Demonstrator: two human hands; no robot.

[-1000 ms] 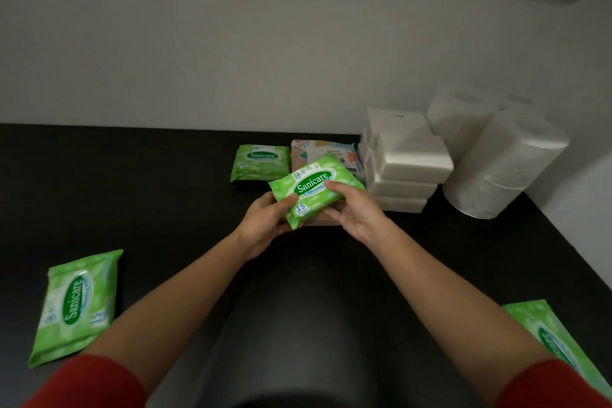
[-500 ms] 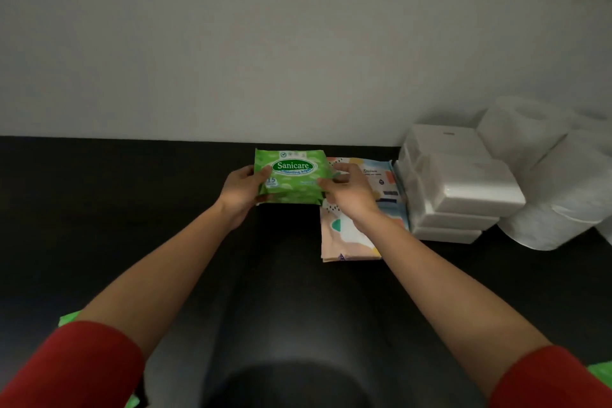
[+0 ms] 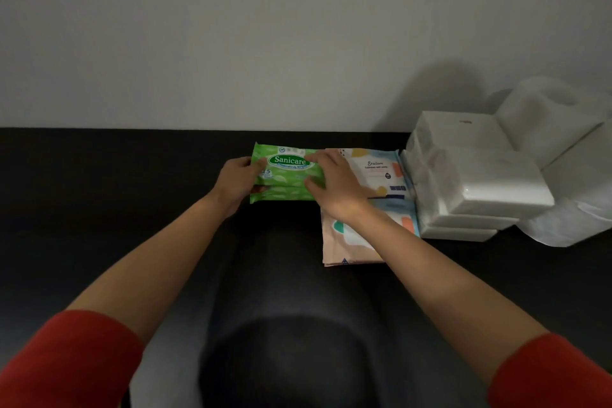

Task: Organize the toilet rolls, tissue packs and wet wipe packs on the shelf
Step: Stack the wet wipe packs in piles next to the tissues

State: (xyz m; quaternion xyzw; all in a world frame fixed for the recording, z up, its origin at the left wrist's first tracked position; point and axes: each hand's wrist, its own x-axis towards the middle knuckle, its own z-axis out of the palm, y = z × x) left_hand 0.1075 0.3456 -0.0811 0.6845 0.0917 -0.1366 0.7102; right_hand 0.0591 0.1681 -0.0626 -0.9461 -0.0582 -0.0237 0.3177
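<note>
A green Sanicare wet wipe pack (image 3: 287, 165) lies on top of a second green pack (image 3: 281, 194) near the back of the black shelf (image 3: 99, 209). My left hand (image 3: 239, 180) grips the top pack's left end, thumb over its top. My right hand (image 3: 334, 187) holds the pack's right end, fingers curled over it. Right of the green stack lie pastel-patterned wet wipe packs (image 3: 374, 172), one behind the other. A stack of white tissue packs (image 3: 473, 175) follows, then white toilet rolls (image 3: 569, 162) at the far right.
A pale wall (image 3: 265, 43) rises directly behind the shelf. The dark shelf surface stretches to the left of the green packs. A rounded dark shape (image 3: 281, 341) fills the lower middle between my arms.
Both hands carried the green pack from mid-shelf back and left, turned it level, and lowered it onto the other green pack. The camera view shifted left, dropping the loose green packs out of view.
</note>
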